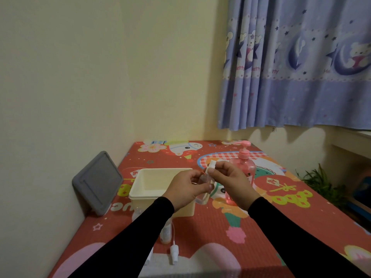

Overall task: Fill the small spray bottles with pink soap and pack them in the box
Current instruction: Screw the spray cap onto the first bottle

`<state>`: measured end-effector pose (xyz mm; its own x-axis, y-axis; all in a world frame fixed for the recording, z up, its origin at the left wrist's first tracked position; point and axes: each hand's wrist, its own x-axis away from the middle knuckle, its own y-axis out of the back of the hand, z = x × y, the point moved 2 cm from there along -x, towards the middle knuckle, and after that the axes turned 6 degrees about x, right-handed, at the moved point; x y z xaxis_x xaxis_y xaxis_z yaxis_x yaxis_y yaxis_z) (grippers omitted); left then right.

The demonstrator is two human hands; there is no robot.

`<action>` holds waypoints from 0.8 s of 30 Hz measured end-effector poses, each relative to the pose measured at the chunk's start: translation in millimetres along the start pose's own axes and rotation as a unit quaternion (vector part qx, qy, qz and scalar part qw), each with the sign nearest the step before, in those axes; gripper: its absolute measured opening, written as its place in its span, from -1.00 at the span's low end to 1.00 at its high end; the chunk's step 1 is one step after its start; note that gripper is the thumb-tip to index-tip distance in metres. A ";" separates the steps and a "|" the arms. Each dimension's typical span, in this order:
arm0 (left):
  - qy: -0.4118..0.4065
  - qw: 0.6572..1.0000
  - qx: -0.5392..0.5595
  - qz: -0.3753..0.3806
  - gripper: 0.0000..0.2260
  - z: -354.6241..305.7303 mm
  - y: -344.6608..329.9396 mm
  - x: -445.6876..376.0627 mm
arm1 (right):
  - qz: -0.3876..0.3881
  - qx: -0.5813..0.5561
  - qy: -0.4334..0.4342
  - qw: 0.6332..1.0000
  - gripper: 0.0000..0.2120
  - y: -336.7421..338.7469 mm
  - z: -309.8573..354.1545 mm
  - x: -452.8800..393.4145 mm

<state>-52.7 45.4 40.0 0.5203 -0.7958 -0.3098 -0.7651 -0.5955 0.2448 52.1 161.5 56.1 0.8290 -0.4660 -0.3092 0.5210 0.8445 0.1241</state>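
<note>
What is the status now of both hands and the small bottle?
Left hand holds small clear plastic spray bottle by its body. Right hand pinches its white spray cap. Cream plastic box open, nothing blocking it.

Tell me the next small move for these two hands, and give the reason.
Probably twist the white spray cap tight. The left hand holds the small bottle while the right hand pinches its cap, and the cream box waits alongside.

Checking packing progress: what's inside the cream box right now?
The cream box shows only bare inner walls and floor where visible. The left hand and sleeve cover its near right corner, so anything there is hidden.
</note>
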 end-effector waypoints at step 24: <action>0.012 1.000 0.012 -0.007 -0.83 1.6 4.3 -0.5 | -0.008 -0.054 -0.006 0.998 -0.84 -8.3 -0.7 2.6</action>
<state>-56.8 43.4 39.7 0.5397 -0.7899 -0.2912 -0.7665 -0.6041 0.2180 49.8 153.4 53.6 0.8233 -0.4825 -0.2991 0.5099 0.8601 0.0159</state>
